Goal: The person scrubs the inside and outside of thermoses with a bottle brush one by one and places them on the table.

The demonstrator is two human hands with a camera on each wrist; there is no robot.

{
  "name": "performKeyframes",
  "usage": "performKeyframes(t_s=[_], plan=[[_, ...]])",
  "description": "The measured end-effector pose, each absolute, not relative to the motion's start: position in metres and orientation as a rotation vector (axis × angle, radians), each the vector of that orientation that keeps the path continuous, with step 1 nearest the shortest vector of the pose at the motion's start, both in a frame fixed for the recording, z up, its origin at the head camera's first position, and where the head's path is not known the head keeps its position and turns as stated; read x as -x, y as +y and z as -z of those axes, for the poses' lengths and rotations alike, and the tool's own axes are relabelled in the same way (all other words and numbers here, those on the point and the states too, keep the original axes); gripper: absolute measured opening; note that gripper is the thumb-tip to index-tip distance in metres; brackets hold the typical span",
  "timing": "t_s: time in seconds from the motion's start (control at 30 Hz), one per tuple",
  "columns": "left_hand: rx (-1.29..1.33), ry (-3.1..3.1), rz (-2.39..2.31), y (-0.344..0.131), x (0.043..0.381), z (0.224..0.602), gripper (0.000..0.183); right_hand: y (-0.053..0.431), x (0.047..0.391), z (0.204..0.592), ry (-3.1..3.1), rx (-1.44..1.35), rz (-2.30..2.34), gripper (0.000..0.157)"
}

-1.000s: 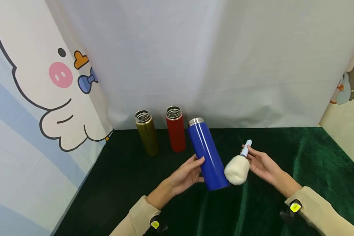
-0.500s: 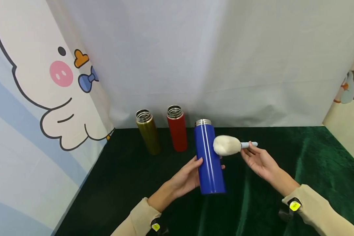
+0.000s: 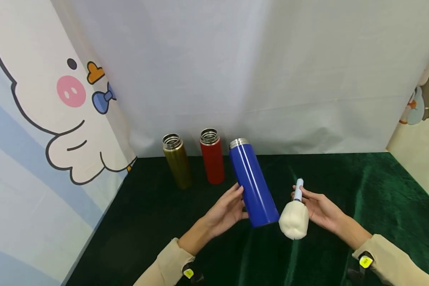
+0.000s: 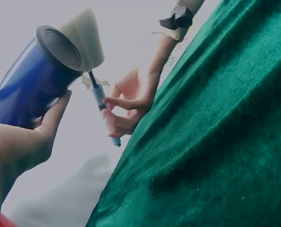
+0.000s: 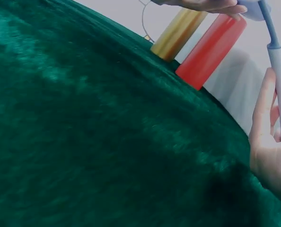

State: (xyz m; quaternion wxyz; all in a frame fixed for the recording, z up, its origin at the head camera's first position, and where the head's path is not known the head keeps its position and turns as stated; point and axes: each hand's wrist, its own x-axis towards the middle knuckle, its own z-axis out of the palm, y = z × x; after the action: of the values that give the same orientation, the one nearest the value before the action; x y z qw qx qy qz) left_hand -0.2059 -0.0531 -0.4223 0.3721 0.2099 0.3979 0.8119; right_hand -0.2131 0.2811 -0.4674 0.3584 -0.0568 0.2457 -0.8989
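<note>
My left hand [image 3: 222, 214] grips a blue thermos bottle [image 3: 254, 186] around its middle, held over the cloth. The bottle leans with its steel neck up to the left and its base toward the lower right. In the left wrist view its dark round base [image 4: 60, 48] overlaps the head of a duster. My right hand [image 3: 322, 210] pinches that duster by its light blue handle [image 3: 298, 189]. The fluffy white head [image 3: 294, 220] points down, right beside the bottle's base. In the right wrist view, the thumb lies along the handle [image 5: 280, 90].
A gold bottle [image 3: 178, 169] and a red bottle [image 3: 213, 163], both without lids, stand upright at the back left. Dark green velvet cloth [image 3: 386, 198] covers the table. A pale curtain [image 3: 289, 79] hangs behind, with a cartoon-printed panel [image 3: 32, 79] at the left.
The duster's head swung up against the bottle's side, then back down past its base. The bottle stood more upright half a second ago and now leans left again.
</note>
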Motion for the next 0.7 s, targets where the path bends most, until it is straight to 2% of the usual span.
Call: performKeyframes(t_s=[0.2, 0.33, 0.43, 0.57, 0.63, 0.7], plan=[[-0.486, 1.064, -2.046, -0.054, 0.201, 0.426, 0.067, 0.272, 0.23, 0.448, 0.639, 0.017, 2.466, 0.028], [-0.538, 1.073, -2.012, -0.052, 0.199, 0.429, 0.067, 0.266, 0.237, 0.431, 0.53, -0.13, 2.628, 0.014], [-0.564, 1.057, -2.001, -0.053, 0.199, 0.43, 0.064, 0.267, 0.237, 0.424, 0.446, -0.266, 2.711, 0.026], [-0.562, 1.056, -2.006, -0.056, 0.199, 0.429, 0.063, 0.27, 0.232, 0.426, 0.392, -0.355, 2.721, 0.054], [-0.554, 1.069, -2.011, -0.058, 0.199, 0.429, 0.063, 0.272, 0.227, 0.431, 0.389, -0.361, 2.698, 0.054], [-0.553, 1.076, -2.019, -0.059, 0.199, 0.428, 0.066, 0.274, 0.222, 0.437, 0.405, -0.32, 2.66, 0.043]])
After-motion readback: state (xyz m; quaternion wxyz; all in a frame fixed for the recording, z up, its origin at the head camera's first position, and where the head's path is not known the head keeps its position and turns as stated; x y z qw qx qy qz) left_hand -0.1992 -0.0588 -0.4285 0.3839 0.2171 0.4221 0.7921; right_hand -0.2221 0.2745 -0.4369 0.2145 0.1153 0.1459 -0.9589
